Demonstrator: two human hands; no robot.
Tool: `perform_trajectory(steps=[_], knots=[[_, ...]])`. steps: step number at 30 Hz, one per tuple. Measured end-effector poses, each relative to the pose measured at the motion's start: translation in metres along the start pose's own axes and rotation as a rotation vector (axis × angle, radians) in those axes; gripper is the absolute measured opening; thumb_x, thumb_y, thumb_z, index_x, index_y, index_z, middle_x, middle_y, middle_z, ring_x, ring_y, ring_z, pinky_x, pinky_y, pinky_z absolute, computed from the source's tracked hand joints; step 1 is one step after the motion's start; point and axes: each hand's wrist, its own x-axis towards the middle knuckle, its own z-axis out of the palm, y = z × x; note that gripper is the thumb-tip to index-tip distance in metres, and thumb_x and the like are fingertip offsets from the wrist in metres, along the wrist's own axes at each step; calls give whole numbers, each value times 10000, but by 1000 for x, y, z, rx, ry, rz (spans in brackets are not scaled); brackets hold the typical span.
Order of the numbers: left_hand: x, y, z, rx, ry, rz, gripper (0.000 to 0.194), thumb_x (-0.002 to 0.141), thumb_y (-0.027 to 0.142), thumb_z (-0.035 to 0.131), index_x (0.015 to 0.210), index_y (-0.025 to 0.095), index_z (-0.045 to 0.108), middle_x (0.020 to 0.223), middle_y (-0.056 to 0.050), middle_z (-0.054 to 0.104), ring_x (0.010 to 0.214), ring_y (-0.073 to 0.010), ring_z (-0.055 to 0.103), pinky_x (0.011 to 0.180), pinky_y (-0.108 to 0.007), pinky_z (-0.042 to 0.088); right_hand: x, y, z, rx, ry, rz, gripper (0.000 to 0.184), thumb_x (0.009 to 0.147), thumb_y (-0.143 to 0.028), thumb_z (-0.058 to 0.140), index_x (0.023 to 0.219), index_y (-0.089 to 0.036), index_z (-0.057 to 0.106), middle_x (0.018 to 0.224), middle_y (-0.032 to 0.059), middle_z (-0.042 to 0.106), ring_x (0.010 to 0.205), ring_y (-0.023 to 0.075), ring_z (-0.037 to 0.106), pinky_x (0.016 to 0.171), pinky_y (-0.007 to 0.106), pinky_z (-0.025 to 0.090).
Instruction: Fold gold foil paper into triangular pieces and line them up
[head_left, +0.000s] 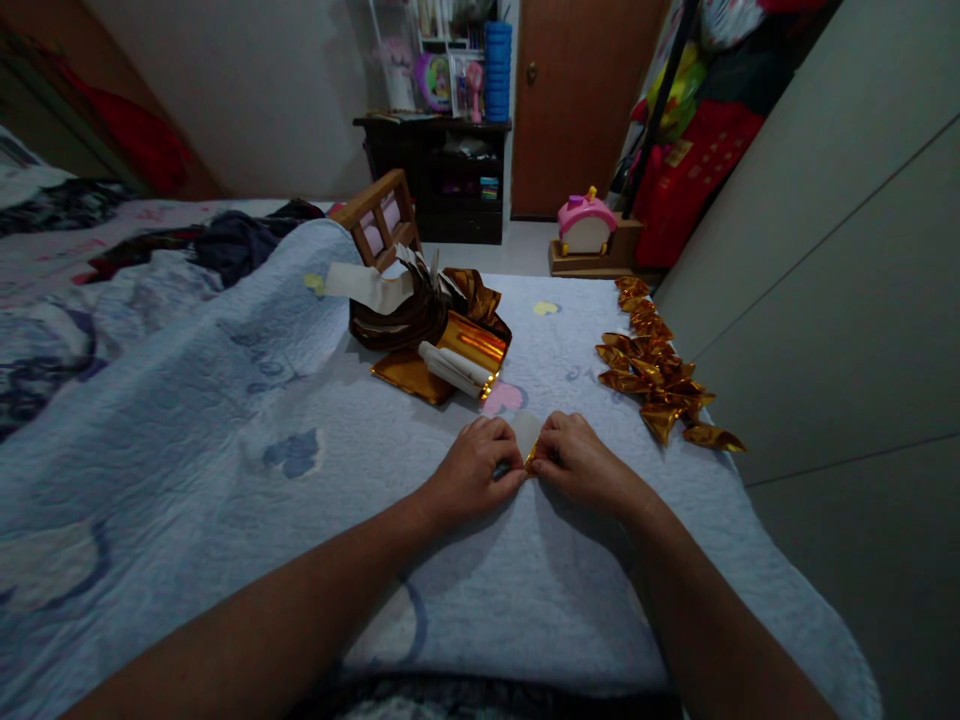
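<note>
Right at the front we have our two bare forearms reaching in over the pale blue quilt (360,610), and here come the hands, almost meeting in the middle. Our left hand (480,455) has its fingers curled in, thumb and fingertips pinching one side of a small piece of foil paper (529,462); our right hand (577,455) grips the other side in a matching pinch. So there sits our piece, low between the two thumbs, gold at the bottom with a whitish part standing up behind, much of it hidden by the fingers. Just beyond, we find a pink patch (504,398) on the quilt, and past that, a little to the left, the big loose stack of foil sheets (405,320), gold faces and pale backs fanned out, with a whitish roll (456,368) lying across its near side. Over on the right, we spot a cluster of folded gold shapes (649,370), pointed and crinkled, overlapping along the quilt's edge. Further back we get a wooden frame (409,200), then a pink toy (586,225), a dark cabinet (442,190) and a brown door (592,110).
</note>
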Motion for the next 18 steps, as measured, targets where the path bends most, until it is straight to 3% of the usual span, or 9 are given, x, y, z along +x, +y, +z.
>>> perform_trajectory(steps=[18], knots=[[0,7,-1,73,-40,-66,103,856,171,663,755,176,643,922,-49,600,931,-219,539,853,-375,421,2,3,10,-51,72,28,199,879,-132,601,686,-172,631,839,58,585,825,189,478,785,331,346]])
